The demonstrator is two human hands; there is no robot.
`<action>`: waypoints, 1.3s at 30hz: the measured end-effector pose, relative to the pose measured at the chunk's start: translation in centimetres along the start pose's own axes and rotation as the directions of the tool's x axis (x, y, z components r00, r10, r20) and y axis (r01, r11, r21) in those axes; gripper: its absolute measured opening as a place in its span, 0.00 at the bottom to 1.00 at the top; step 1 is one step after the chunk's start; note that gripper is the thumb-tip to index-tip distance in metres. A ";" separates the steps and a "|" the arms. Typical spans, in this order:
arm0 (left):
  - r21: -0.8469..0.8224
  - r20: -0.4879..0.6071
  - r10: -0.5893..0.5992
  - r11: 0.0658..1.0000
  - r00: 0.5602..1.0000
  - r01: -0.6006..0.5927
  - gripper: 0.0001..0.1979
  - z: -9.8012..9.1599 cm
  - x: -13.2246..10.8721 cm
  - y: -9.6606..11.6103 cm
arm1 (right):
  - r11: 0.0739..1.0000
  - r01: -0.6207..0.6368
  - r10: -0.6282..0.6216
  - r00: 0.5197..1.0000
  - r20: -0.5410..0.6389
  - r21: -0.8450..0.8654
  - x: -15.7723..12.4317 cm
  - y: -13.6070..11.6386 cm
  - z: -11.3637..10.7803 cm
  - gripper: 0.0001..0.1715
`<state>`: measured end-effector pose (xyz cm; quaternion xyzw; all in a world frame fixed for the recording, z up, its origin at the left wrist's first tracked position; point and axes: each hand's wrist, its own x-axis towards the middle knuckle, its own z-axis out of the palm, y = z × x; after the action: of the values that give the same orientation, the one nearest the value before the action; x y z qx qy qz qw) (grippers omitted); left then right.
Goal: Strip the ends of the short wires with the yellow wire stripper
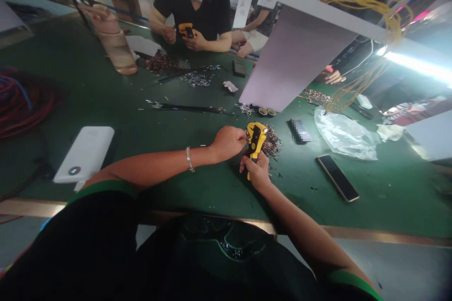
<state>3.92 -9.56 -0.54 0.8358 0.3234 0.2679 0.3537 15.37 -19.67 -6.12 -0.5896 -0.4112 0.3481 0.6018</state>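
— Now, eyes on the yellow stripping tool (255,137), standing head-up just above the green counter (197,183). Who's got it?
— The right hand (258,172), wrapped tight round the handles from below. That grip looks chosen to leave the head free and facing the other hand.
— And the left hand (228,142)?
— Curled into a fist, knuckles right against the tool's head from the left. If it pinches anything there, it's too small to make out.
— What's around the tool?
— A heap of short wire bits (272,141) just behind it and to its right, as good as touching. I'd say it sits that close so either hand can reach it without letting go.
— Further out?
— Right of the tool, a dark phone (338,178) lies flat, and beyond that there's a crumpled plastic bag (344,135). Well left of the tool is a white power bank (84,154), probably parked there to stay out of the wire litter. Far across from the tool, a co-worker's hands (196,41) hold a similar orange tool (186,30)
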 end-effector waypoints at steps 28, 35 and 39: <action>-0.015 -0.006 0.010 1.000 1.000 -0.010 0.10 0.4 1.3 -1.5 | 0.999 -0.032 0.032 0.999 -0.030 0.006 0.3 0.2 0.4 0.10; -0.036 -0.001 -0.010 0.999 1.000 0.010 0.09 0.1 1.3 -1.5 | 0.998 -0.064 0.065 0.998 -0.020 0.020 0.4 0.2 0.5 0.11; -0.077 -0.018 -0.025 0.997 1.000 0.024 0.09 -0.2 1.5 -1.6 | 0.996 -0.080 0.081 0.996 -0.027 0.035 0.5 0.2 0.6 0.11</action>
<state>4.19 -7.50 -1.32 0.8150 0.3264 0.2836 0.3857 15.06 -18.95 -6.31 -0.6001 -0.3728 0.3705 0.6030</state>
